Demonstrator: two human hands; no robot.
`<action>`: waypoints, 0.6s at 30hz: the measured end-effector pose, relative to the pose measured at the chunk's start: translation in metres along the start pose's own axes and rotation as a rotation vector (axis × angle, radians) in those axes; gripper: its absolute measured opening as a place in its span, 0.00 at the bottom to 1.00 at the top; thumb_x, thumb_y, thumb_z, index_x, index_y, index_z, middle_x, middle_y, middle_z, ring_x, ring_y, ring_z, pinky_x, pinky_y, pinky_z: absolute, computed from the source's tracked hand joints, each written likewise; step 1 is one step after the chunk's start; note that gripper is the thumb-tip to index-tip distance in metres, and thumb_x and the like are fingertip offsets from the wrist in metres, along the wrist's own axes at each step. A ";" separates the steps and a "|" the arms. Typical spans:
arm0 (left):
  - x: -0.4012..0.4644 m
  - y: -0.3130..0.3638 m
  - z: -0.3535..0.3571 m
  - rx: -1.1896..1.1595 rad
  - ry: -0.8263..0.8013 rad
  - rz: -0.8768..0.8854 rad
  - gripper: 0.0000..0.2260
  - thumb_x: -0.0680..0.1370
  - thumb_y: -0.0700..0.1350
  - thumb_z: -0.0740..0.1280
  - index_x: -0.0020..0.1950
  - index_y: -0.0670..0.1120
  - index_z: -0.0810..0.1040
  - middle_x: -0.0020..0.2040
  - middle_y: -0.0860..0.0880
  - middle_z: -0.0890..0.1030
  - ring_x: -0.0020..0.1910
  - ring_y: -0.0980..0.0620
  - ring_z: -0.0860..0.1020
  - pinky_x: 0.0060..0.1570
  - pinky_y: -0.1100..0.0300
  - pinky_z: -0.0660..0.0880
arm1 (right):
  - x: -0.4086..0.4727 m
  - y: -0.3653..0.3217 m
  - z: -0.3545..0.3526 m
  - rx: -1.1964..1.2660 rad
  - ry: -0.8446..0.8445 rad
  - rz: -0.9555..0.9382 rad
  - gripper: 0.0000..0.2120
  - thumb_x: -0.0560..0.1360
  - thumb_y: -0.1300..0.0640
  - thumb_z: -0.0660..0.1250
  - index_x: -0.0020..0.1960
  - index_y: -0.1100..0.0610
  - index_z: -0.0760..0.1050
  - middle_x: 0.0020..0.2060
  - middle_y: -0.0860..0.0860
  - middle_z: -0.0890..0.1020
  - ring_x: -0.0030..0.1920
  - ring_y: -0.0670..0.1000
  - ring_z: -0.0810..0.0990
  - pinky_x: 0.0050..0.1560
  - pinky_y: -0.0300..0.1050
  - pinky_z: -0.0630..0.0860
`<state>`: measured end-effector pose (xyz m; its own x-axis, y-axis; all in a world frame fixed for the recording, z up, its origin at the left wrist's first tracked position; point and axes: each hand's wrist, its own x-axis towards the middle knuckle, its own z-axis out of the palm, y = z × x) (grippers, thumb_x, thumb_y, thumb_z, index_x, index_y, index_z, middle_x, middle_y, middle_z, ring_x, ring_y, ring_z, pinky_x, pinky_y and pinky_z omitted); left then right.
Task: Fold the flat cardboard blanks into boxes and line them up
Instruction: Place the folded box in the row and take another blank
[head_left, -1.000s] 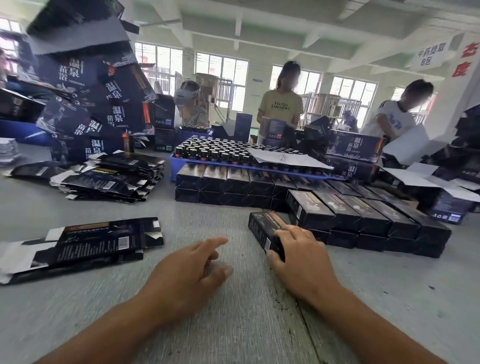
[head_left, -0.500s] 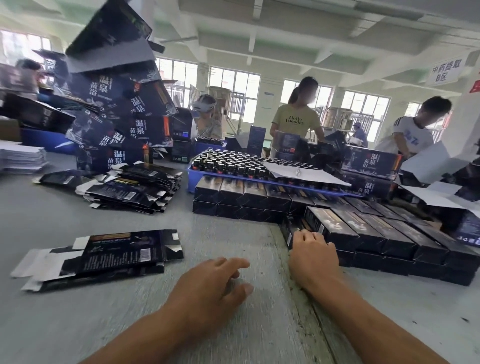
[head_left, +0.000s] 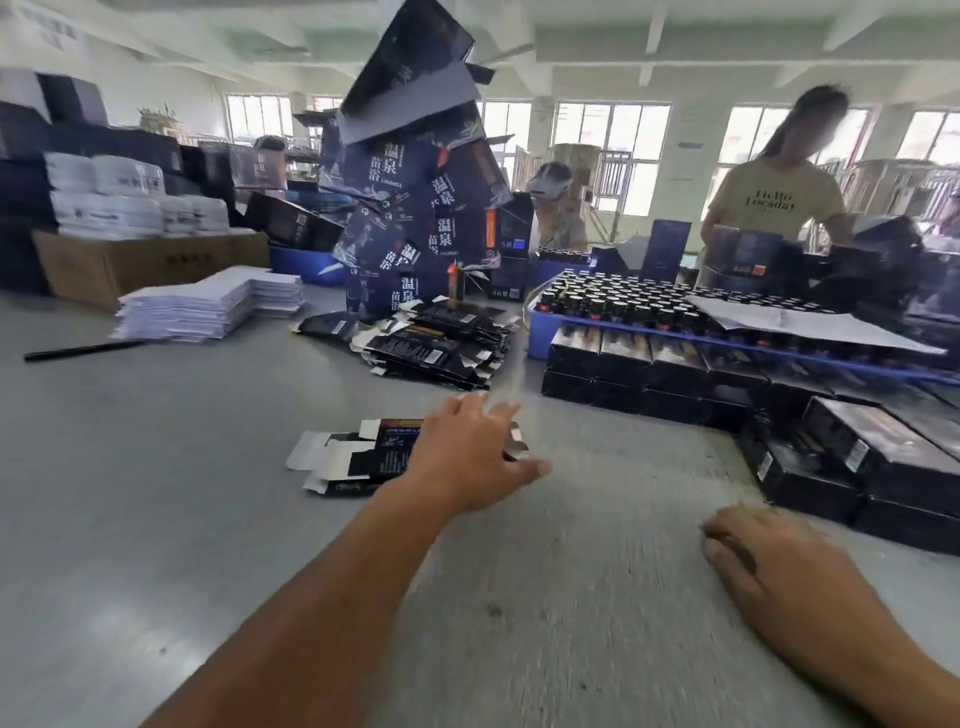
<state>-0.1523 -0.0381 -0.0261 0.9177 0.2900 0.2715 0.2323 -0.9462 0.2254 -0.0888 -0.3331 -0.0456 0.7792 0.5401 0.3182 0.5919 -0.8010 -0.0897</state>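
Observation:
A small stack of flat black cardboard blanks (head_left: 353, 460) lies on the grey table (head_left: 156, 493) at mid-frame. My left hand (head_left: 467, 457) is stretched out over its right end, fingers spread and fairly straight, holding nothing. My right hand (head_left: 769, 566) rests low at the right on the table, fingers loosely curled, empty. Just beyond it stand rows of folded black boxes (head_left: 872, 452), stacked two high and running back along the right side. A larger heap of flat blanks (head_left: 441, 345) lies further back at centre.
A blue tray of dark bottles (head_left: 623, 306) sits behind the folded boxes. A tall leaning pile of big dark cartons (head_left: 415, 197) rises at centre back. White paper stacks (head_left: 208, 304) and a brown carton (head_left: 130, 265) stand at left. Two people work across the table.
My right hand has let go of the folded box at the row's end and drawn back toward me. My left hand has reached forward over the near blanks. The view has swung left.

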 end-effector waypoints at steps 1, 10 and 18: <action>0.002 -0.011 0.000 0.011 -0.054 -0.053 0.42 0.73 0.74 0.62 0.81 0.54 0.56 0.81 0.45 0.58 0.79 0.42 0.55 0.76 0.42 0.54 | 0.000 0.002 0.001 -0.003 0.000 -0.006 0.07 0.82 0.46 0.58 0.56 0.42 0.74 0.54 0.38 0.78 0.49 0.42 0.70 0.56 0.45 0.71; 0.001 -0.042 0.005 0.087 -0.288 -0.224 0.45 0.66 0.81 0.56 0.78 0.59 0.60 0.75 0.49 0.67 0.74 0.43 0.62 0.71 0.42 0.60 | -0.003 0.006 -0.002 0.019 -0.029 -0.017 0.13 0.83 0.45 0.55 0.64 0.41 0.73 0.62 0.37 0.75 0.59 0.41 0.71 0.63 0.40 0.67; -0.003 -0.050 -0.010 0.000 -0.307 -0.285 0.37 0.60 0.80 0.66 0.60 0.59 0.68 0.61 0.52 0.73 0.67 0.46 0.66 0.64 0.45 0.62 | -0.004 0.009 0.000 0.063 -0.028 -0.018 0.14 0.83 0.44 0.54 0.65 0.41 0.73 0.64 0.37 0.75 0.59 0.41 0.71 0.65 0.42 0.68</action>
<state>-0.1696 0.0102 -0.0291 0.8703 0.4836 -0.0932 0.4906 -0.8345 0.2508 -0.0863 -0.3424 -0.0472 0.7729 0.5622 0.2942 0.6173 -0.7734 -0.1439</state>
